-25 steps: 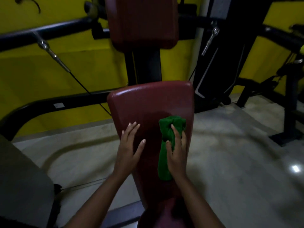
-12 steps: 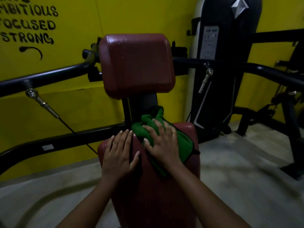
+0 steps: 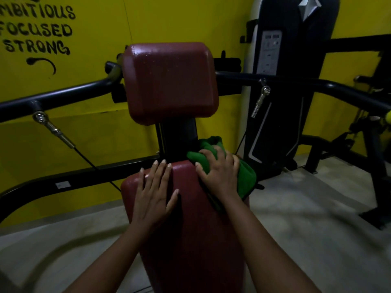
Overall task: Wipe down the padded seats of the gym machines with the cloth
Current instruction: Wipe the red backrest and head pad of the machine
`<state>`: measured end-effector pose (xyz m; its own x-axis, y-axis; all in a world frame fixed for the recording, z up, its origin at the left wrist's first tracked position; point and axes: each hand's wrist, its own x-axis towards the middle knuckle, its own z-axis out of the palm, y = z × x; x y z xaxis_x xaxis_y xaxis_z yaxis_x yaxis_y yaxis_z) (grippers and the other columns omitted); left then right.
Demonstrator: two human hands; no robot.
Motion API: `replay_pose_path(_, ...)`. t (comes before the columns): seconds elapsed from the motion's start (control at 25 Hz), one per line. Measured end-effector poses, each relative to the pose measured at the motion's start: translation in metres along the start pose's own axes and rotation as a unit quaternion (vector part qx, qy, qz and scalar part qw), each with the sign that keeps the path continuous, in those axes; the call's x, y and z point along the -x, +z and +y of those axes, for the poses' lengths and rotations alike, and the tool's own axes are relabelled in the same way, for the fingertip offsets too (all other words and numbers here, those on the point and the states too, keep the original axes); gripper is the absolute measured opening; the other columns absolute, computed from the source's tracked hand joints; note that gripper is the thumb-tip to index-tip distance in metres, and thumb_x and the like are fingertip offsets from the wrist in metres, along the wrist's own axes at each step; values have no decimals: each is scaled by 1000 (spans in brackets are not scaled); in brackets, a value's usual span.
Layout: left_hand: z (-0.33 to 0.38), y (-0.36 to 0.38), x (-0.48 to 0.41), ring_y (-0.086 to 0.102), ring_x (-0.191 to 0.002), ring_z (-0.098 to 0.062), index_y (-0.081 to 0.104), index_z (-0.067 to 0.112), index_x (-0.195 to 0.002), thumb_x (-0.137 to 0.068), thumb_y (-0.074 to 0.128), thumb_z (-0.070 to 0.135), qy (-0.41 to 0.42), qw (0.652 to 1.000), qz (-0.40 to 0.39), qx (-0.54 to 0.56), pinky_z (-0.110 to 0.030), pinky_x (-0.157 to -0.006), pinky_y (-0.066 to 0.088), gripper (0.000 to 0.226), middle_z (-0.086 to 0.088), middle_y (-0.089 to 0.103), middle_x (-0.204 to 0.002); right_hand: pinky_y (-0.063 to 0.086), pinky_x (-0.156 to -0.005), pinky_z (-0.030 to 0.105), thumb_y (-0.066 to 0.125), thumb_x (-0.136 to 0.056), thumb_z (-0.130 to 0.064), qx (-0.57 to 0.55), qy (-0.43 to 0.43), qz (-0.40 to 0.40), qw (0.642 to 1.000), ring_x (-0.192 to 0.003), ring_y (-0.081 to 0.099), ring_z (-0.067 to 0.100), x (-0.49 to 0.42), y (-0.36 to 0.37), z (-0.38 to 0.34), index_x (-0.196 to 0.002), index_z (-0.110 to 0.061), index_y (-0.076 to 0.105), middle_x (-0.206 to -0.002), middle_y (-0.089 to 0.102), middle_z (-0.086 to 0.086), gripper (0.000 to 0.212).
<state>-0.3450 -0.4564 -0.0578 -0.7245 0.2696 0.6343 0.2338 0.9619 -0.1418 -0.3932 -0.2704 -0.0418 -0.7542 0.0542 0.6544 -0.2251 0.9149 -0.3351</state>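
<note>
Entry, head view. I am seeing both hands: the left hand (image 3: 153, 197) and the right hand (image 3: 220, 174), each one bare. The left forearm (image 3: 110, 256) and the right forearm (image 3: 270, 246) are running uncovered down to the bottom edge of the frame. The nails (image 3: 163, 161) are showing rounded, reaching slightly past the fingertips. Dim light is hiding finer detail from me.

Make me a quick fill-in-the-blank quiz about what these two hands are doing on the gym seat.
The right hand holds a ____ cloth against the maroon seat pad.
The left hand rests flat on the pad, holding ____.
The lowest word painted on the yellow wall reads ____.
Missing: green; nothing; STRONG.
</note>
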Motion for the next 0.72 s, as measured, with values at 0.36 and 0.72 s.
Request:
replay_pose_path(0.36, 74, 35, -24, 18, -143, -28, 28, 7, -147, -92, 31, 47, 249, 965, -22, -85, -47, -115, 16, 68, -13, 27, -154, 38, -91, 35, 52, -90, -48, -252, 262, 36, 931, -122, 46, 30, 19, -2, 62, -140, -30, 36, -138, 43, 10, 56)
replay_pose_path(0.72, 77, 36, -20, 16, -145, -29, 25, 5, -147, -93, 31, 50, 250, 965, -24, -82, -48, -115, 18, 71, -14, 21, -156, 31, -98, 30, 35, -88, -56, -366, 376, 17, 851, -133, 38, 26, 136, 25, 79, -146, -22, 27, -147, 38, 5, 67)
